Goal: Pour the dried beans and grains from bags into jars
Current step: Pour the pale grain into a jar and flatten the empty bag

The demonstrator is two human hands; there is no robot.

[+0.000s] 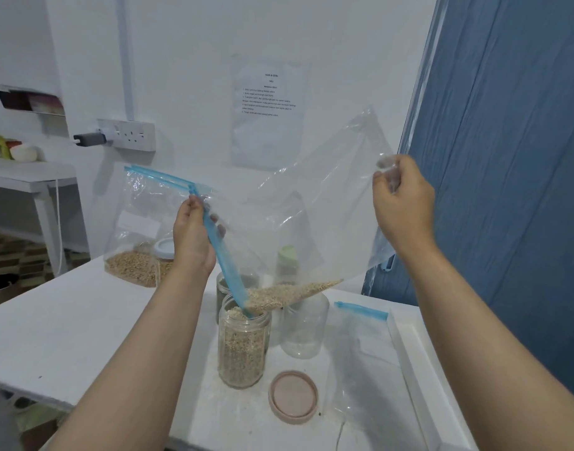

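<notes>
Nearest, at 6 o'clock on the bench [84, 320]: a pink lid [293, 395] lying loose, just beside the open jar [243, 349] already nearly full of pale grain, with an emptied bag [360, 353] flat at 4 o'clock. Above, mid-pour: left hand [194, 236] pinching the blue zip edge of the clear bag [295, 196], right hand [402, 203] gripping its raised bottom corner at 2 o'clock, the last grain [289, 296] funnelled into the jar mouth. Next, probably: lift the corner higher, shake gently, mind overflow; farther back at 10 o'clock, another grain bag [133, 242] waiting.
</notes>
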